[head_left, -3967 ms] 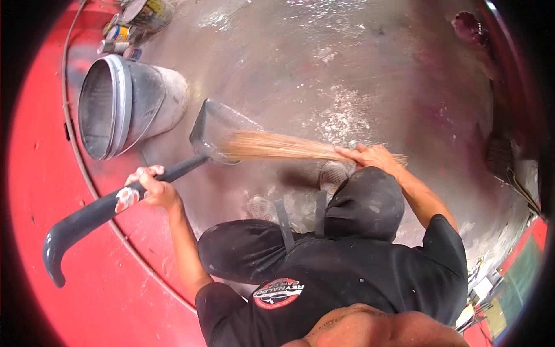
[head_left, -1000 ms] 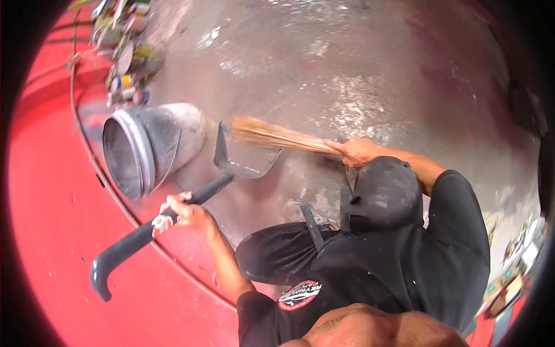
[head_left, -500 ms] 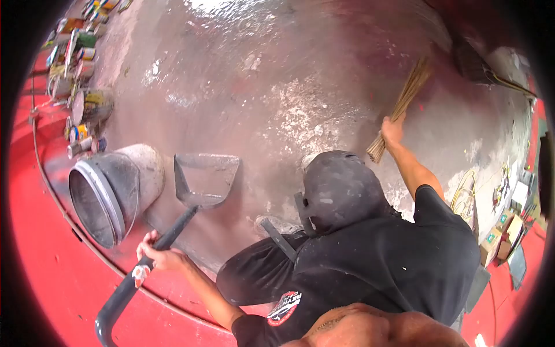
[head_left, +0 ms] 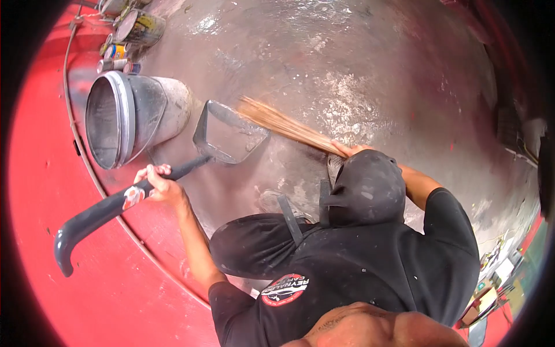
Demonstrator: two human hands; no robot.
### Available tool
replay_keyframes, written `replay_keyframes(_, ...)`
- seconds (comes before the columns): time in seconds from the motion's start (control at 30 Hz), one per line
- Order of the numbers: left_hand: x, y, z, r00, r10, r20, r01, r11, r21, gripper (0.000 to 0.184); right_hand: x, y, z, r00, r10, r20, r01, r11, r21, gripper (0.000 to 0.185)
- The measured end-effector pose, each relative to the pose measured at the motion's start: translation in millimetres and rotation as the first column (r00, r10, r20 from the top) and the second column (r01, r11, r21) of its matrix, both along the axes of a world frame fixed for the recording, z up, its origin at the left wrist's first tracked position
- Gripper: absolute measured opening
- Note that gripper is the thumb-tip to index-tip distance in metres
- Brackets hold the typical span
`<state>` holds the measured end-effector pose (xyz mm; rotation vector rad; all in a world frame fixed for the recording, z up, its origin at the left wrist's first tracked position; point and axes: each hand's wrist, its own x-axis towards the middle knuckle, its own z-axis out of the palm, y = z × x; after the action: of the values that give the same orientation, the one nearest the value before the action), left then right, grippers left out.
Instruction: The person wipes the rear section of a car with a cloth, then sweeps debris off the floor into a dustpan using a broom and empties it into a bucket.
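Stick broom (head_left: 292, 128) in right hand (head_left: 349, 150), fingers gripped near its butt end; that hand partly hidden by the knee (head_left: 370, 188). Bristles run left of it and slightly ahead, tips just beside the long-handled dustpan (head_left: 228, 132); touching or not, can't tell. Left hand (head_left: 159, 180) wrapped around the dustpan's dark grey handle (head_left: 98, 212), next to a red-and-white mark (head_left: 133, 197). Pan sits ahead and right of left hand; hooked handle end behind and left. Bucket (head_left: 173, 104) ahead of left hand, near pan. Cans (head_left: 117, 52) farther ahead, beyond bucket.
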<state>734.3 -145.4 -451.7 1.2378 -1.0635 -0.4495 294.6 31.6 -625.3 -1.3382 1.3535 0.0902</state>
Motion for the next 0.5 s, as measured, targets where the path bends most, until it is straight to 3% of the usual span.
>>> replay_keyframes(0.07, -0.1, -0.7, -6.3, 0.997, 0.077, -0.007, -0.077, 0.996, -0.042, 0.015, 5.1, -12.0, 17.0, 0.973, 0.226, 0.046, -0.213, 0.957, -0.195, 0.064)
replay_keyframes(0.13, 4.3, -0.9, -8.9, 0.992, 0.122, -0.018, -0.123, 0.990, -0.069, 0.016, -0.4, -17.2, 5.6, 0.950, 0.293, 0.108, -0.257, 0.929, -0.265, 0.068)
replay_keyframes(0.2, 4.2, 1.0, 0.6, 0.989, 0.139, -0.042, -0.139, 0.990, -0.011, 0.016, 0.7, -34.9, 43.5, 0.928, 0.357, -0.103, -0.372, 0.895, -0.246, 0.075)
replay_keyframes(0.23, 11.9, 1.5, 1.4, 0.986, 0.146, -0.076, -0.146, 0.989, 0.000, 0.015, -6.6, -42.1, 56.8, 0.932, 0.343, -0.117, -0.362, 0.890, -0.275, 0.079)
replay_keyframes(0.33, 44.6, 6.9, 0.2, 0.976, 0.154, -0.152, -0.159, 0.987, -0.020, 0.013, -38.5, -53.4, 52.6, 0.993, 0.099, -0.064, -0.117, 0.898, -0.424, 0.086)
replay_keyframes(0.43, 77.0, 26.9, 0.2, 0.969, 0.181, -0.171, -0.189, 0.981, -0.033, 0.012, -71.0, -78.8, 21.9, 0.962, -0.246, -0.119, 0.126, 0.786, -0.605, 0.087)
replay_keyframes(0.47, 84.4, 33.0, 0.9, 0.967, 0.186, -0.174, -0.196, 0.980, -0.043, 0.012, -66.8, -93.0, 13.4, 0.964, -0.240, -0.114, 0.125, 0.788, -0.602, 0.087)
replay_keyframes(0.5, 89.4, 37.6, -1.0, 0.968, 0.185, -0.171, -0.192, 0.981, -0.029, 0.013, -64.4, -110.3, 4.3, 0.901, -0.406, -0.154, 0.272, 0.804, -0.529, 0.087)
